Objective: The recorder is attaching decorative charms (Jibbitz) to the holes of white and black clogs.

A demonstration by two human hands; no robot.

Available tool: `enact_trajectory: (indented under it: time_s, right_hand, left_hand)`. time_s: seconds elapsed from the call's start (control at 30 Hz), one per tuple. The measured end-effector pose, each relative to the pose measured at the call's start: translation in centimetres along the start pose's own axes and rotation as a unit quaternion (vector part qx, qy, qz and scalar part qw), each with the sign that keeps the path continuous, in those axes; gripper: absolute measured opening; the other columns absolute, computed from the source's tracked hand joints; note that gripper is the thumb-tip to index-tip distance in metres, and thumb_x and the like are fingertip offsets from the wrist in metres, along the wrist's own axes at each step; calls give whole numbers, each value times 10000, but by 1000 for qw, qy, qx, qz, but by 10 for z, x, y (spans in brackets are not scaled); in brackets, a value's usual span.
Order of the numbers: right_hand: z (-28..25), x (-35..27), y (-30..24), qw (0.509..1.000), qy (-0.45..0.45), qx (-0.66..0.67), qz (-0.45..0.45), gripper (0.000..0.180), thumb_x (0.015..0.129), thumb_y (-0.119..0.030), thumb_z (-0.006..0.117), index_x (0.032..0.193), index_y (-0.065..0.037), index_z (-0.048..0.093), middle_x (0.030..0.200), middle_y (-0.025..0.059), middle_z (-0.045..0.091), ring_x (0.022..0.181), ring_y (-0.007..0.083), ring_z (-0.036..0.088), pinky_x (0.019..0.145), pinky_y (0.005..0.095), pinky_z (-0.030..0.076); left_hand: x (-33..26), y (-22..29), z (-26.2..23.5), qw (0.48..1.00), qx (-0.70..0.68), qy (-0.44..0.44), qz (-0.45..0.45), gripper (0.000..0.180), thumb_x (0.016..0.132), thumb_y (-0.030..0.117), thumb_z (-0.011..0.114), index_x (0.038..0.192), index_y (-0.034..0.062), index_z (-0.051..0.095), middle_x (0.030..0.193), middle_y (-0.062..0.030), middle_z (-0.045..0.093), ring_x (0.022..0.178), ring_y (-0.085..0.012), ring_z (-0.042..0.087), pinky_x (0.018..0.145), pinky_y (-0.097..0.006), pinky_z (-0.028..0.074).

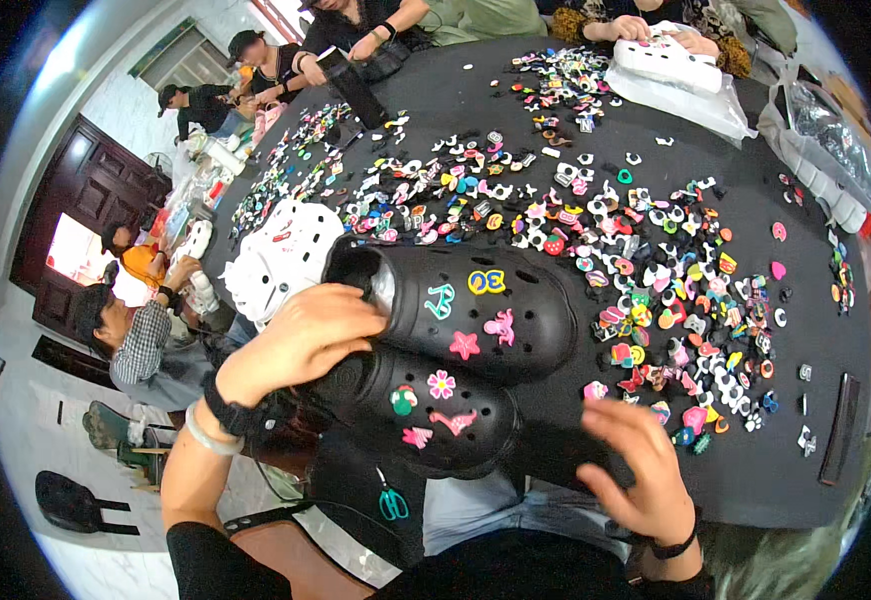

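Note:
Two black foam clogs lie side by side in front of me, toes to the right. The far black clog (531,330) carries pink starfish and octopus charms, a yellow-and-blue charm and a teal-and-white one. On the near black clog (476,435) are a flower, a pink dinosaur, a green-and-red charm and another pink one. My left hand (306,335) grips the far clog at its foot opening, fingertips at the inner edge. My right hand (641,465) is empty with fingers apart, right of the clogs and beside the loose shoe charms (676,350).
White clogs (286,255) sit behind my left hand. Charms spread across the black table (746,490). A black strip (840,430) lies at the right edge, teal scissors (391,500) below the clogs. Across the table another person's hands hold a white clog (666,58); others work at left.

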State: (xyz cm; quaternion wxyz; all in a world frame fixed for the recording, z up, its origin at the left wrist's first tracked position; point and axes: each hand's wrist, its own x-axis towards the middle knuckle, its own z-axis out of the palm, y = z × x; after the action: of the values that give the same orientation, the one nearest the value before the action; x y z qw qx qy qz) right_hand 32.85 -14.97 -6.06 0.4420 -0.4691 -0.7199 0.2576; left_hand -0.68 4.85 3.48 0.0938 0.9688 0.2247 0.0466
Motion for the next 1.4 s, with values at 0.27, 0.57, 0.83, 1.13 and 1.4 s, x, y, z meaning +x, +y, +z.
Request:
enact_trajectory:
  time_s: [0.27, 0.57, 0.83, 1.13, 1.4]
  right_hand:
    - [15, 7, 8, 999, 8, -28, 43, 562, 785, -95, 750, 1301, -12, 542, 1300, 167, 555, 1152, 342, 553, 986, 416, 439]
    - [35, 20, 3, 997, 2, -68, 22, 665, 773, -121, 774, 1356, 7, 479, 1406, 227, 452, 1229, 385, 493, 1020, 437, 416]
    - [46, 19, 12, 982, -24, -176, 64, 739, 728, -156, 812, 1339, 36, 445, 1394, 249, 481, 1232, 402, 491, 1041, 463, 382]
    - [56, 19, 7, 960, -52, -267, 72, 736, 758, -256, 786, 1307, 87, 437, 1351, 278, 517, 1118, 404, 541, 949, 471, 424]
    - [60, 13, 12, 955, -56, -281, 82, 754, 752, -234, 790, 1315, 104, 419, 1349, 269, 521, 1095, 404, 551, 943, 472, 430]
  left_hand:
    - [10, -37, 19, 997, -71, 14, -2, 212, 747, -8, 707, 948, 16, 645, 977, -110, 655, 1026, -327, 592, 909, -438, 463]
    - [31, -54, 26, 988, -151, 37, 25, 211, 777, -64, 653, 977, 3, 657, 1059, -126, 662, 1102, -313, 592, 941, -409, 487]
    - [34, -63, 31, 990, -139, -11, 22, 447, 734, -107, 569, 1116, 83, 704, 1247, -116, 589, 1210, -304, 517, 1057, -417, 387]
    - [30, -69, 36, 970, -231, 5, -82, 450, 737, -4, 674, 1178, 69, 622, 1063, -48, 530, 990, -162, 533, 861, -299, 453]
    - [4, -45, 47, 878, -334, 111, -323, 117, 932, 130, 663, 927, 21, 621, 823, 8, 618, 797, -51, 555, 715, -224, 461]
